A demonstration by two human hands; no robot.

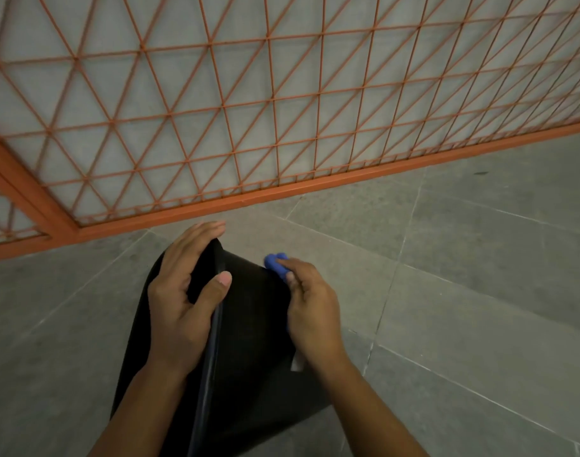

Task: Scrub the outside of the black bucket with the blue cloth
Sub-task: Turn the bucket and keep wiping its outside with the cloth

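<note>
Scrubbing under way: your left hand (186, 291) grips the black plastic bucket (249, 324), tipped on the grey tiled floor (463, 291). Right hand (310, 308) pinches the bunched blue cloth (275, 262) against its wall. Next, likely rotate for unscrubbed sections.

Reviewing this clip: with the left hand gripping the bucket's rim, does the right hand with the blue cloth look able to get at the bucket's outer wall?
Probably yes. The right hand pinches the blue cloth right at the black bucket's outer wall, with nothing between them. The left hand grips the rim on the other side, clear of that wall.
</note>
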